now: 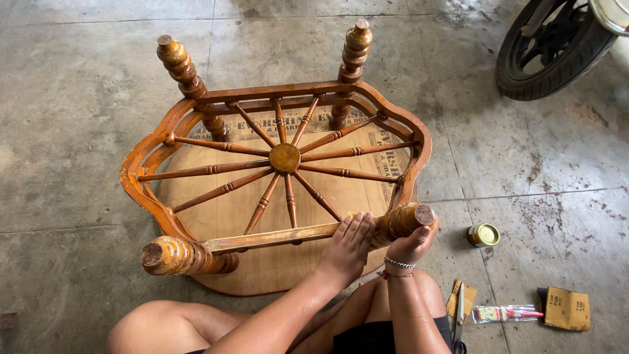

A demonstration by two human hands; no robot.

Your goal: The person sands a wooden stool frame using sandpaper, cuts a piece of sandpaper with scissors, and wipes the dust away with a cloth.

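Orange-brown wood under both hands: left hand [349, 239] flat, fingers spread on the rail [268, 237]; right hand [413, 244] clenched round the near leg [401, 221] of the upturned table [147, 167] on cardboard [262, 272]. Right, on concrete: small round tin [483, 234], clear packet [506, 314], tan folded sandpaper [567, 308].

A small round tin [483, 234] with a gold lid is set on the floor at the right; a narrow clear packet [506, 314] with red and green contents is laid beside a tan printed card [567, 308]
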